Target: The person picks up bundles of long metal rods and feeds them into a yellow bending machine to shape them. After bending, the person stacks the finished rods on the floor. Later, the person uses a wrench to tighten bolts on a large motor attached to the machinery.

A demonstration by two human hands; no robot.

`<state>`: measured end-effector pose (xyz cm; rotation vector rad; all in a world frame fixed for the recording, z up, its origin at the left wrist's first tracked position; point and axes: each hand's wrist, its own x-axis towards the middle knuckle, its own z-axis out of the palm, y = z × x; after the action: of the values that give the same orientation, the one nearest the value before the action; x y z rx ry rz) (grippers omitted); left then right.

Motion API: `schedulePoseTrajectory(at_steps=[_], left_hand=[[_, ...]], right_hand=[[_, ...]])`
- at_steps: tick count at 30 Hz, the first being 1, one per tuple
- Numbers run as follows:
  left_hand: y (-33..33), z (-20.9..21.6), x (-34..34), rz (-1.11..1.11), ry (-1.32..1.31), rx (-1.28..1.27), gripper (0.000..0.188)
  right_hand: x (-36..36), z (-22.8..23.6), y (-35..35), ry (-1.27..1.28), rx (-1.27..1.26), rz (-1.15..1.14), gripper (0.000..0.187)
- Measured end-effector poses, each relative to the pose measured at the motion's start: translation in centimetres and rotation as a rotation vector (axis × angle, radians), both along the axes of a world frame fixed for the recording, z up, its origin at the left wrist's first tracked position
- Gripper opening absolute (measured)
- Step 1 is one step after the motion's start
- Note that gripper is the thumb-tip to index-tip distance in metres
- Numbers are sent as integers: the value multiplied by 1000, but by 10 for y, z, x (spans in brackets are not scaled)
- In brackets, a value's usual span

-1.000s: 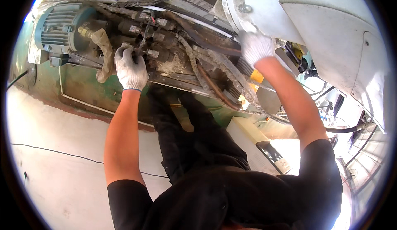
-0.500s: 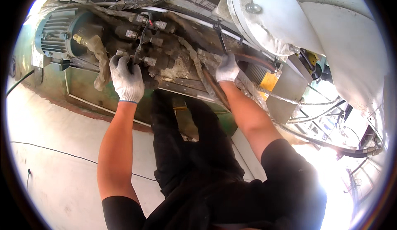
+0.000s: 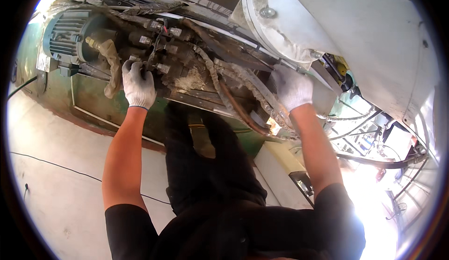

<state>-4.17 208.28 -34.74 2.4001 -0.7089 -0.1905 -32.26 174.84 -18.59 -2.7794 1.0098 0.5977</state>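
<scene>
My left hand (image 3: pixel 139 86), in a white knit glove, is at the near side of a dirty hydraulic valve block (image 3: pixel 161 49). Its fingers are curled by a valve end with a silver label; what lies between them is hidden. My right hand (image 3: pixel 292 87), gloved likewise and slightly blurred, is closed to the right of the block, over the wrapped hoses. From its fingers a thin dark shaft points up and left, part of a wrench that showed better a moment ago. A dark cable with a red bit (image 3: pixel 164 28) runs across the valves.
A finned electric motor (image 3: pixel 66 33) sits at the left, beside a tape-wrapped hose (image 3: pixel 112 66). Several dirty hoses (image 3: pixel 238 103) sag between the block and my right arm. A big white metal housing (image 3: pixel 355 31) overhangs the right. A thin black cable (image 3: pixel 56 166) crosses the pale floor.
My right hand has moved right and slightly nearer with the wrench, away from the rail behind the hoses. My left hand stays at the valve block. The view has shifted a little.
</scene>
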Motion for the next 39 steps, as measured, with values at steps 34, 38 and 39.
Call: schedulePoseTrajectory(at_steps=[34, 38, 39], left_hand=[[4, 2, 3, 62, -24, -78, 26], [3, 5, 4, 49, -25, -75, 24], [3, 3, 4, 44, -28, -78, 23]], right_hand=[[216, 39, 20, 519, -180, 538, 28], [201, 38, 29, 587, -124, 469, 28], [199, 37, 32, 602, -106, 449, 28]])
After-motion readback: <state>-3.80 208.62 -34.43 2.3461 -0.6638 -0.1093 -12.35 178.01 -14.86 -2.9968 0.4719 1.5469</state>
